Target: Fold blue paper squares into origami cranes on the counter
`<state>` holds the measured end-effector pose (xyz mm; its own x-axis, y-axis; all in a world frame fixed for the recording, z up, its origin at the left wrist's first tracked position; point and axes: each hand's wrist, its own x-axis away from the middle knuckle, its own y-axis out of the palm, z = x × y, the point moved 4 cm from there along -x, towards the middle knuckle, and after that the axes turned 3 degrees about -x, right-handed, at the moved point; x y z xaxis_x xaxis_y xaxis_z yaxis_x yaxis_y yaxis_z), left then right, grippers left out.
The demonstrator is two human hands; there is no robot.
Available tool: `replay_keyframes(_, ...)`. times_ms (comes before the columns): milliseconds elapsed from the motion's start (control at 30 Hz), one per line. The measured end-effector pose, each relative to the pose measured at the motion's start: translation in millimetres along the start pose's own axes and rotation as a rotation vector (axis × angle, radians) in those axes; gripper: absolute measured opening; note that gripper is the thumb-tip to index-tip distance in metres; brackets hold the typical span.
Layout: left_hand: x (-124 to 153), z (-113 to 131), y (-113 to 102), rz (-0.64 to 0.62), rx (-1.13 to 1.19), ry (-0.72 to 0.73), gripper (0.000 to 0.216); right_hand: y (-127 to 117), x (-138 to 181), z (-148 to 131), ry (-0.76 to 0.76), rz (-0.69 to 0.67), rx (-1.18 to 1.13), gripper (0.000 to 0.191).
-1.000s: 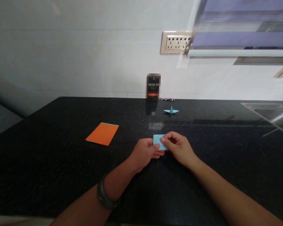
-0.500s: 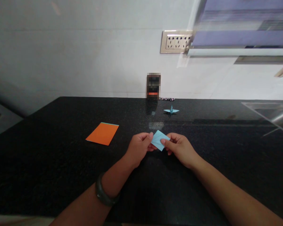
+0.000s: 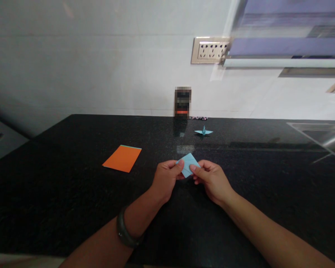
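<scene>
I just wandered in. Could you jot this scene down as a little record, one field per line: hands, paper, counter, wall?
Left hand: the left hand pinches the near-left side of the folded light-blue paper
Right hand: the right hand pinches its right side, thumb on top
Left wrist: dark band
Counter: black speckled countertop
Left on counter: flat orange paper, blue-green edge showing at the back
Beyond hands: light-blue origami crane, wings spread
Wall: socket plate
Unclear: pixelated upright object by the wall
</scene>
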<state>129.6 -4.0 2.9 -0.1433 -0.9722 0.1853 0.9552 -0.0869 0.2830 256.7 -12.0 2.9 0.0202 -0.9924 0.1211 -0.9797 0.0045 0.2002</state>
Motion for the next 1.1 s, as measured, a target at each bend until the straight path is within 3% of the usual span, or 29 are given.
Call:
replay_keyframes(133, -0.7, -0.6, -0.3, -0.012, 0.006, -0.055, 0.046, -2.8, -0.8, 1.4, 0.004, 0.010, -0.022, 0.028)
replay_keyframes(333, 0.3, 6.3, -1.8, 0.025, -0.175, 0.073, 0.022, 0.8, -0.6, 0.2, -0.040, -0.049, 0.114, 0.026)
replay_keyframes(500, 2.3, 7.7, 0.3, 0.010, -0.181, 0.083, 0.019, 4.6, 0.7, -3.8, -0.100, -0.054, 0.199, 0.028)
replay_keyframes(667, 0.6, 5.6, -0.9, 0.007, -0.097, 0.077, 0.018, 5.0, -1.6, 1.2, -0.058, -0.092, 0.093, 0.036)
replay_keyframes(767, -0.4, 4.4, -1.7, 0.011, -0.103, 0.064, 0.019, 1.5, -2.5, 0.0, -0.091, -0.075, 0.137, 0.030)
replay_keyframes(833, -0.3, 3.9, -2.1, 0.025, -0.120, 0.044, 0.020, -2.5, -0.6, -6.7, -0.195, -0.017, 0.252, 0.022)
replay_keyframes(933, -0.1, 3.2, -3.9, 0.065, -0.111, -0.009, 0.023, -5.9, 7.7, -24.0, -0.494, 0.067, 0.494, 0.010)
replay_keyframes(1033, -0.9, 2.3, -4.6, 0.045, -0.041, -0.103, 0.031, -2.6, 18.1, -36.4, -0.809, 0.015, 0.719, 0.012)
replay_keyframes(1100, -1.7, 2.1, -3.1, -0.024, 0.046, -0.165, 0.040, -1.0, 21.1, -38.4, -0.924, -0.049, 0.798, 0.017)
